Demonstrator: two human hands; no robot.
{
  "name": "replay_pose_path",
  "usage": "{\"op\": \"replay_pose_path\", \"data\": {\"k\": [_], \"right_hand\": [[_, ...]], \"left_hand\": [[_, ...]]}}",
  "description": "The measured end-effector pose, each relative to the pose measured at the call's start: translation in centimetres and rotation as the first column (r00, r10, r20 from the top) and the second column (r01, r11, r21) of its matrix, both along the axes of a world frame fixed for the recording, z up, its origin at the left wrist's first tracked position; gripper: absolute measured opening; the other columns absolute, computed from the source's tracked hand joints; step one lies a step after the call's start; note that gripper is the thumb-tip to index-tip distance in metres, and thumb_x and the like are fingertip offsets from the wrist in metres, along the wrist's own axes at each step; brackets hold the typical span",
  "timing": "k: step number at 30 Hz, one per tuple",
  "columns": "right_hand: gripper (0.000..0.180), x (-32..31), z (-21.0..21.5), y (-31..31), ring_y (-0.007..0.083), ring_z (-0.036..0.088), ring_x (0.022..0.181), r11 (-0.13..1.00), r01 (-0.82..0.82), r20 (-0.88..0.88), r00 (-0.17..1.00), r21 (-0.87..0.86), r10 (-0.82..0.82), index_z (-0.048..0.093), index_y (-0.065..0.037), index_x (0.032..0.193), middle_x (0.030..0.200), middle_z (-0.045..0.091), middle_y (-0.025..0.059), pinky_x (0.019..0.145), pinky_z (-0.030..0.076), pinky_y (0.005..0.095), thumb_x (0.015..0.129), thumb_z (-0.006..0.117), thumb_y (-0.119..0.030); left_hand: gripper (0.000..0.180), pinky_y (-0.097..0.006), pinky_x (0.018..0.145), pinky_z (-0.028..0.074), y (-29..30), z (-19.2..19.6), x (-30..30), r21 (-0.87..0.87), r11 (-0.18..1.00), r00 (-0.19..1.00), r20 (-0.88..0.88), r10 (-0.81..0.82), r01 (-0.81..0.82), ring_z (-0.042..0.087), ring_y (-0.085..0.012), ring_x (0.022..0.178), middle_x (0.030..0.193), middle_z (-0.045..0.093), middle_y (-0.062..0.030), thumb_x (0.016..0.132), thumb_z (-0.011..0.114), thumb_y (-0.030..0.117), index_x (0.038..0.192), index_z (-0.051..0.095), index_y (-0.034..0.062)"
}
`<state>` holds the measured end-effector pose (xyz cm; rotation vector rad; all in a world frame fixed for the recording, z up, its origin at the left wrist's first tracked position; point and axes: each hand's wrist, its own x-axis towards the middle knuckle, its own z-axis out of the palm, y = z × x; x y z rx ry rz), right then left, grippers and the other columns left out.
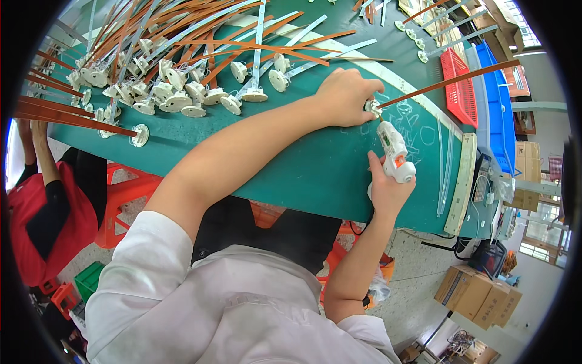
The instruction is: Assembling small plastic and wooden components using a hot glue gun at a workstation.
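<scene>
My left hand [345,96] presses a small white round base [372,108] onto the green table [303,170]; a long brown strip [448,83] runs from that base up to the right. My right hand [388,191] grips a white and orange glue gun [395,153], its nozzle pointing at the white base just beside my left fingers. Both forearms reach in from the lower edge.
A heap of white round bases with brown and pale strips [170,73] covers the table's far left. A red basket [459,91] and a blue crate [498,115] stand at the right. Another person in red [42,212] is at the left. Cardboard boxes [479,291] sit on the floor.
</scene>
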<state>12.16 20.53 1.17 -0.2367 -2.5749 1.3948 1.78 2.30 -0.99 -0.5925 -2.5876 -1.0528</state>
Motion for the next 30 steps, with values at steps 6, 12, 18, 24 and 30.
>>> {"op": "replay_pose_path", "data": {"k": [6,12,18,24,30], "right_hand": [[0.028,0.0,-0.3,0.4,0.0134,0.065,0.062,0.999,0.034,-0.043,0.998,-0.031,-0.035,0.065,0.002,0.081,0.072,0.068,0.0057,0.058,0.051,0.03,0.073,0.088,-0.012],[0.057,-1.1,2.6,2.2,0.0312,0.068,0.07,0.74,0.079,0.055,0.986,0.668,-0.155,0.068,0.001,0.102,0.081,0.071,0.0133,0.069,0.054,0.04,0.071,0.088,-0.042],[0.059,-1.3,5.0,4.2,0.0264,0.066,0.091,0.72,-0.153,0.044,0.985,0.676,0.168,0.069,-0.001,0.109,0.109,0.067,0.0168,0.079,0.054,0.0384,0.067,0.091,-0.035],[0.041,-8.1,5.2,0.3,0.0157,0.066,0.068,0.869,-0.202,-0.158,0.94,0.452,0.302,0.069,0.001,0.113,0.103,0.071,0.0134,0.063,0.054,0.0313,0.079,0.083,-0.016],[0.015,-11.6,5.3,-0.3,0.013,0.069,0.071,0.841,-0.403,-0.061,0.89,0.361,0.453,0.076,0.002,0.096,0.08,0.075,0.0103,0.064,0.054,0.0268,0.085,0.076,-0.01]], "left_hand": [[0.046,-0.039,0.081,0.053,-0.1,0.2,0.0,0.021,1.0,1.0,0.004,-0.003,0.003,0.066,-0.0249,0.092,0.092,0.076,0.0019,0.072,0.084,0.028,0.112,0.066,0.0142],[0.045,-0.04,0.081,0.052,0.0,-0.1,0.2,0.029,1.0,1.0,0.005,-0.01,0.01,0.066,-0.0253,0.091,0.092,0.076,0.002,0.071,0.084,0.027,0.111,0.066,0.0143],[0.049,-0.041,0.086,0.049,-0.3,0.5,0.3,-0.003,1.0,0.998,0.065,-0.023,0.023,0.064,-0.0252,0.097,0.097,0.075,0.0026,0.073,0.083,0.028,0.116,0.064,0.0149],[0.052,-0.043,0.09,0.046,-0.2,0.2,-0.2,0.008,0.999,0.997,0.058,-0.048,0.048,0.063,-0.0265,0.101,0.1,0.074,0.001,0.077,0.081,0.03,0.123,0.063,0.0171],[0.056,-0.045,0.09,0.045,-0.2,1.2,0.7,0.192,0.981,0.989,-0.148,0.031,-0.002,0.061,-0.0295,0.103,0.11,0.068,-0.0087,0.074,0.082,0.033,0.122,0.062,0.0114]]}}
